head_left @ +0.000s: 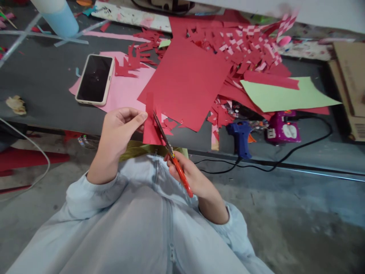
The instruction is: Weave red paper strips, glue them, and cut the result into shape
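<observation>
My left hand pinches a narrow strip of red paper between thumb and fingers, just in front of the table edge. My right hand is closed round the orange handles of a pair of scissors. The scissor blades point up and left and meet the red strip's right edge. A large red paper sheet lies on the grey table just beyond the strip.
A phone lies on pink paper at the left. Red scraps and a woven red-and-pink piece cover the back. A green sheet, blue glue gun, purple device and cable sit right. A blue cylinder stands back left.
</observation>
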A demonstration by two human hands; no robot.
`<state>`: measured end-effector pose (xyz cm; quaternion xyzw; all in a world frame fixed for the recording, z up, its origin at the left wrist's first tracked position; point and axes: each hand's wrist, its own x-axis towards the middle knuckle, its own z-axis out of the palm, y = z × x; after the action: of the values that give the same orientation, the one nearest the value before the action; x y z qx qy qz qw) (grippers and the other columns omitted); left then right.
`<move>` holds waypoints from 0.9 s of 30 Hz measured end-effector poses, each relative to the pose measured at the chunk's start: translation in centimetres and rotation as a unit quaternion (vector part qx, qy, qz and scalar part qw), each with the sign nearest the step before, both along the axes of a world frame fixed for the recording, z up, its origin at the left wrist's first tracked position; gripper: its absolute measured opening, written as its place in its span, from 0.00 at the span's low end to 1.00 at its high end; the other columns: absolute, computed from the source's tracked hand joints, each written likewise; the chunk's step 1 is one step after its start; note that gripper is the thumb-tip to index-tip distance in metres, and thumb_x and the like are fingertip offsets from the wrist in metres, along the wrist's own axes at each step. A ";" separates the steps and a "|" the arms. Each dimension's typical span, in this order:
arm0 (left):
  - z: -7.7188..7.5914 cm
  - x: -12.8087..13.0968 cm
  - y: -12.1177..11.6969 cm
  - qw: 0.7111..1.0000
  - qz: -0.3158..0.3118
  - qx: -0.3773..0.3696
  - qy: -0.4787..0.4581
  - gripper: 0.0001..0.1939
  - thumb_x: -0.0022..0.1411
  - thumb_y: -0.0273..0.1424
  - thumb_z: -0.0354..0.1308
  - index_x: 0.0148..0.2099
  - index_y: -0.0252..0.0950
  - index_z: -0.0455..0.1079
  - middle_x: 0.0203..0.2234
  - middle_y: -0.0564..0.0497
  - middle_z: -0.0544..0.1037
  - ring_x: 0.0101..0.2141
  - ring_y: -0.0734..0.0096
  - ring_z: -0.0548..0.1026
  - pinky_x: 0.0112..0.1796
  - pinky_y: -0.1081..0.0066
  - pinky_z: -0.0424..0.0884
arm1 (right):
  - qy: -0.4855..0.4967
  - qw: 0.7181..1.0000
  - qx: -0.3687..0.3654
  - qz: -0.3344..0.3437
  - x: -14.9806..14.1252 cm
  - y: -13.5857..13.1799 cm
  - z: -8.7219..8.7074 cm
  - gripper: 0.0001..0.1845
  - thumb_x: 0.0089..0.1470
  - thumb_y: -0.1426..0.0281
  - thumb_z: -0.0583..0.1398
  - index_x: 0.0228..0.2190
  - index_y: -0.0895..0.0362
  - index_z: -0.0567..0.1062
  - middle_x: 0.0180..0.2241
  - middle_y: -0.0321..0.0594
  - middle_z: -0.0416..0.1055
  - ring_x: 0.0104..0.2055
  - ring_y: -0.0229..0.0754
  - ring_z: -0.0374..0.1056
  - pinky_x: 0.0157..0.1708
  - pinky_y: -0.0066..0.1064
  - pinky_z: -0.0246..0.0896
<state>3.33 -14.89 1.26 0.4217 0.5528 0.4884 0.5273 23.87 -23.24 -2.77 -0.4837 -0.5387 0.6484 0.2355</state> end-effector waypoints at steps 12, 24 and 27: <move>0.8 1.1 -0.9 0.997 -0.030 0.017 0.065 0.08 0.55 0.35 0.68 0.28 0.36 0.75 0.23 0.53 0.78 0.24 0.76 0.73 0.28 0.75 0.73 | 0.081 0.997 -0.019 -0.001 -0.6 -0.2 -1.1 0.26 0.58 0.44 0.58 0.39 0.53 0.65 0.29 0.30 0.54 0.26 0.34 0.48 0.24 0.28 0.46; 0.8 0.9 -0.7 0.997 -0.075 -0.021 -0.013 0.09 0.52 0.33 0.69 0.26 0.35 0.74 0.19 0.55 0.74 0.21 0.78 0.71 0.26 0.75 0.69 | 0.240 0.962 -0.131 0.020 -0.2 0.0 -0.5 0.26 0.55 0.41 0.59 0.38 0.50 0.68 0.30 0.32 0.52 0.24 0.34 0.42 0.21 0.32 0.36; 0.9 0.8 -0.6 0.996 -0.081 -0.034 -0.018 0.10 0.51 0.34 0.69 0.25 0.35 0.73 0.19 0.55 0.74 0.21 0.78 0.71 0.26 0.75 0.69 | 0.246 0.960 -0.129 0.018 -0.2 0.0 -0.4 0.26 0.55 0.40 0.59 0.38 0.49 0.68 0.30 0.32 0.52 0.24 0.34 0.42 0.21 0.33 0.36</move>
<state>4.18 -15.49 2.15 0.4377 0.5235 0.4323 0.5894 23.65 -23.26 -3.15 -0.3258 -0.3843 0.8155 0.2849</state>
